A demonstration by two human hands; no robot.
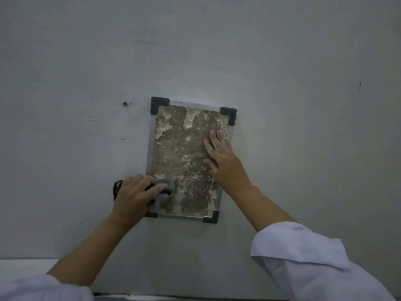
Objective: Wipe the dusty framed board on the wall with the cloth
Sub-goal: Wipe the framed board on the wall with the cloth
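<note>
Framed board point(184, 157) hanging on grey wall point(86, 61), patched with pale dust. Left hand point(132, 196) at board's 7 o'clock corner, grip curled round grey cloth point(167, 191) pressed to surface. Right hand point(221, 155) at 3 o'clock edge, fingers spread flat against board.

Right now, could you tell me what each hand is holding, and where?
The left hand grips a bunched grey cloth by its left side; the right hand holds nothing, resting flat on the dusty framed board.
</note>
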